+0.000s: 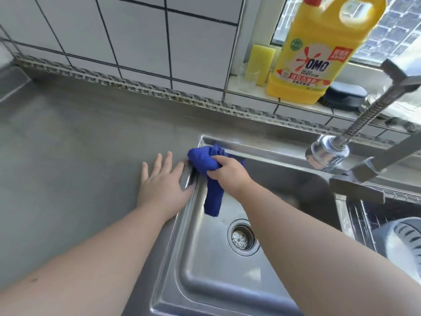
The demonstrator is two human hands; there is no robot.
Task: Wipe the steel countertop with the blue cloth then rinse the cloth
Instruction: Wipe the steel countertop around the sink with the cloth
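The steel countertop (79, 137) fills the left half of the head view and meets the steel sink (193, 236) on its right. My right hand (227, 173) is shut on the bunched blue cloth (202, 158), pressing it on the sink's far left corner rim; one end of the cloth hangs down into the basin. My left hand (163, 184) lies flat on the countertop with fingers spread, its thumb side on the sink's left rim, just beside the cloth.
A faucet (328, 152) with a flexible metal hose hangs over the basin's far right. The drain (242, 238) sits mid-basin. On the tiled ledge stand a yellow detergent bottle (319, 49), a yellow sponge (262, 62) and a dark round object (342, 96). A dish rack (387, 215) is at right.
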